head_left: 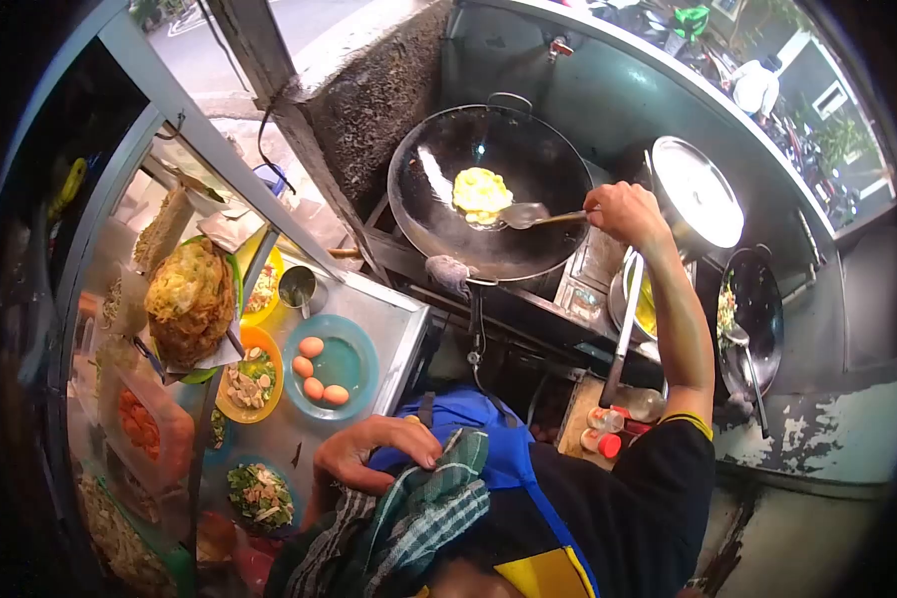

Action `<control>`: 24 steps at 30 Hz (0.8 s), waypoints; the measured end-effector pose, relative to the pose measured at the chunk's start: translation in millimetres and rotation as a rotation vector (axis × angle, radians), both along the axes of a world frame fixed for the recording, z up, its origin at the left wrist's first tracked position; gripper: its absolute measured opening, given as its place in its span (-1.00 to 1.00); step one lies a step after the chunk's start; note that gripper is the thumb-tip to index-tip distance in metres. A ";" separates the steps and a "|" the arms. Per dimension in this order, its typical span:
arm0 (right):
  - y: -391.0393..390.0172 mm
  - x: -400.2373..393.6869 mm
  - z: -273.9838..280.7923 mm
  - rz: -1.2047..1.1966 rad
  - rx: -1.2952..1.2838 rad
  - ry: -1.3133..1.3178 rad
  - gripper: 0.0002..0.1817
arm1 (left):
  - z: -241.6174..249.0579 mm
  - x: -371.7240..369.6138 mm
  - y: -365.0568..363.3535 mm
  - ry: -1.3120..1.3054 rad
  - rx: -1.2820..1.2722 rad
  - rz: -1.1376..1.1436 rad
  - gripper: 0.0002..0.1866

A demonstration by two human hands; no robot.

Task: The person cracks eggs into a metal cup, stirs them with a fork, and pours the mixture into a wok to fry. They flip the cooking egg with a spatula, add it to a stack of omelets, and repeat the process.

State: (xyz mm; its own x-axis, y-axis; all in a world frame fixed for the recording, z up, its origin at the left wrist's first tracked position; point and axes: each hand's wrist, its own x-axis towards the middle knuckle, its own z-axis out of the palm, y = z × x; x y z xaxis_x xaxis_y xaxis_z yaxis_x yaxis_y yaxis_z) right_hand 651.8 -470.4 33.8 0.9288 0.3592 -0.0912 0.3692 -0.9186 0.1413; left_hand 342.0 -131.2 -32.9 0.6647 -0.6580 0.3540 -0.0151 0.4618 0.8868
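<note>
While the right hand (623, 212) closes around the handle of a metal spatula (525, 215), its broad, shiny head lies at the edge of a yellow egg (481, 193) in a large black wok (538, 159). Ragged and puffy at the rim, the egg sits near the middle of the wok's smooth, rounded bowl. A greyish rag (447, 273) is bunched over the near handle. The left hand (378, 453) is low, by the blue apron (448, 409), its fingers bent and their tips against a checked cloth (453, 478) of dark green and white weave; whether they pinch it, I cannot tell.

On the bench (396, 324), a dull metal sheet, stands a round turquoise plate (357, 344) with four smooth brown eggs (311, 347) along its left and lower side. Beside it are an orange bowl (276, 364) of chopped greens and pale pieces, and a cylindrical metal cup (301, 287). Further left, rough golden fritters (191, 299) are heaped on paper.

Right of the wok, a shiny circular lid (698, 189) tops a tall pot; past it, a smaller dark wok (767, 309) holds another metal utensil (750, 374). Red-capped jars (602, 443) sit below; any print on them is too small to read. Behind the stove rises a grey metal splash panel (608, 95), next to a coarse, pitted pillar (378, 95).
</note>
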 end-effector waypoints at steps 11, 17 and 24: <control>33.8 -11.3 -34.8 0.164 0.134 0.076 -0.80 | 2.0 4.6 -3.5 -0.044 0.006 -0.007 -0.52; 54.1 4.9 -70.3 0.096 0.089 0.000 -0.88 | -12.0 -4.7 0.4 -0.046 -0.008 0.018 -0.55; 58.8 -6.7 -40.9 0.142 -0.076 -0.137 -0.85 | -29.7 -9.6 8.2 -0.070 -0.068 0.010 -0.54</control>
